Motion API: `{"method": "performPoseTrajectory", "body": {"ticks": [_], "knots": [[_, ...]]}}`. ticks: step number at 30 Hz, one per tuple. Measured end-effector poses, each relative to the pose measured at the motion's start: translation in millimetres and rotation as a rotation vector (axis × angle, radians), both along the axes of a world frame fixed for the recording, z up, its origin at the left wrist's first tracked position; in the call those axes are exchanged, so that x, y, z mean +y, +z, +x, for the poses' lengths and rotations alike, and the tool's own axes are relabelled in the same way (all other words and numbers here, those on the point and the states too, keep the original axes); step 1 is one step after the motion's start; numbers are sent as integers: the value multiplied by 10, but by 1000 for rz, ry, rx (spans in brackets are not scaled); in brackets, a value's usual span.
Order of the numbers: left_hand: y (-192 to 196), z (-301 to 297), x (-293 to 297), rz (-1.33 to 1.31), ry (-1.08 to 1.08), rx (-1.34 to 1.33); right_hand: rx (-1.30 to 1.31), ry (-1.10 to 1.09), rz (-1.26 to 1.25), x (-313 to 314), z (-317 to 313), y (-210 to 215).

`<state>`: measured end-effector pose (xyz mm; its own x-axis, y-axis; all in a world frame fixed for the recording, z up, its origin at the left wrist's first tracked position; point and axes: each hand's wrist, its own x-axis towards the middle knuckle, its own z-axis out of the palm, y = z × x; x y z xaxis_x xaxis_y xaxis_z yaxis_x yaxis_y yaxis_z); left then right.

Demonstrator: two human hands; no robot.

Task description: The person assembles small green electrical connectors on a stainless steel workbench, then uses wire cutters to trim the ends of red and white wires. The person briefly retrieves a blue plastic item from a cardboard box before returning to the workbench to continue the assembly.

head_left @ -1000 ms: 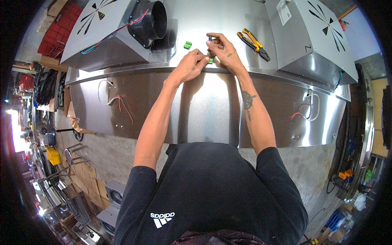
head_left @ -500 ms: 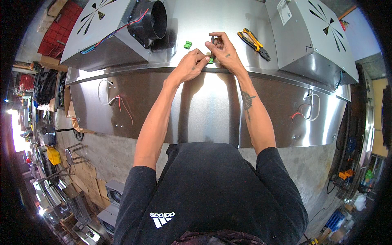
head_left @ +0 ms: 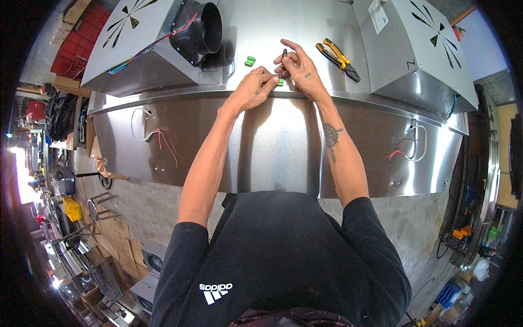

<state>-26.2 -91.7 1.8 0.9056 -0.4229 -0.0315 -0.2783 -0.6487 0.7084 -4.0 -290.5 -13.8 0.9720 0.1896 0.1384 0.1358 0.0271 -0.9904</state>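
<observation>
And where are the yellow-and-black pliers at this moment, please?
In the head view, the pliers lie right of centre on the metal surface, between the right hand and the right-side grey box.

Note the grey concrete floor (head_left: 155, 203) past the near edge of the steel worktop (head_left: 283, 22). Off the near left corner, you find flat brown cardboard (head_left: 136, 253) on the floor and a metal-legged stool (head_left: 91, 208); a yellow container (head_left: 71, 209) is farther left. Well beyond the left edge, you see glaring daylight in an opening (head_left: 23, 174). Beyond the far right corner, locate a pale wall (head_left: 484, 46). Bright reflections streak the worktop.
</observation>
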Motion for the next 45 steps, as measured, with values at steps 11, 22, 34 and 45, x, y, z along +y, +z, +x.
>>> {"method": "performPoseTrajectory", "body": {"ticks": [11,22,34,45], "knots": [[-28,-16,18,17,11,-18,-23,6,-91,18,1,47],[20,-33,40,-52,42,25,-17,21,-160,-18,37,42],[68,-26,43,-48,41,63,3,-12,-82,-1,9,56],[83,-27,38,-29,17,45,67,9,-143,17,-12,166]]}}
